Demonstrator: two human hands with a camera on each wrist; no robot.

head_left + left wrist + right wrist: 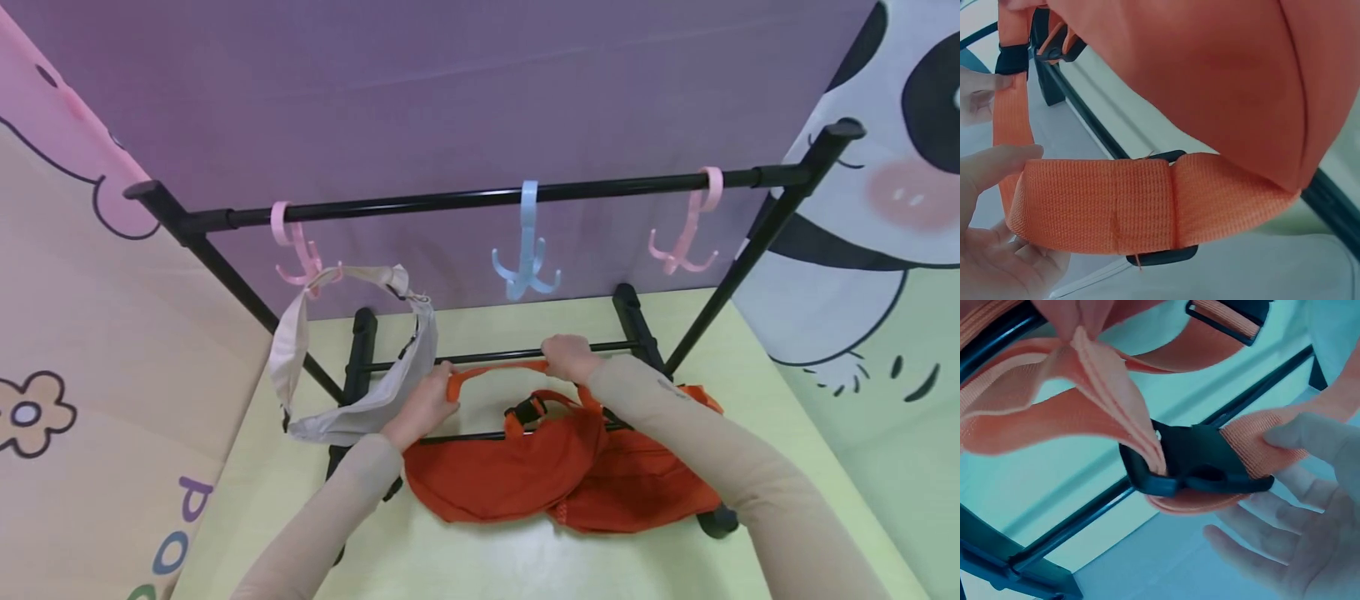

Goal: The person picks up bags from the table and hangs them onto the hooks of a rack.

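An orange-red waist bag [502, 475] hangs over the rack's lower bars, held up by its orange strap [498, 367]. My left hand [427, 404] grips the strap's left end; in the left wrist view, thumb and fingers of the left hand [1004, 250] pinch the folded webbing. At the strap's other end is my right hand [573, 358]. Seen from the right wrist, that hand [1310, 519] pinches the webbing beside a black buckle [1191, 462]. More orange-red fabric [637, 483] lies under my right forearm; whether it is a second bag I cannot tell.
A black rack's top bar [420, 202] carries a left pink hook [303, 254], a blue hook [527, 250] and a right pink hook [686, 229]. A whitish waist bag [360, 412] hangs by its strap from the left pink hook, close to my left hand.
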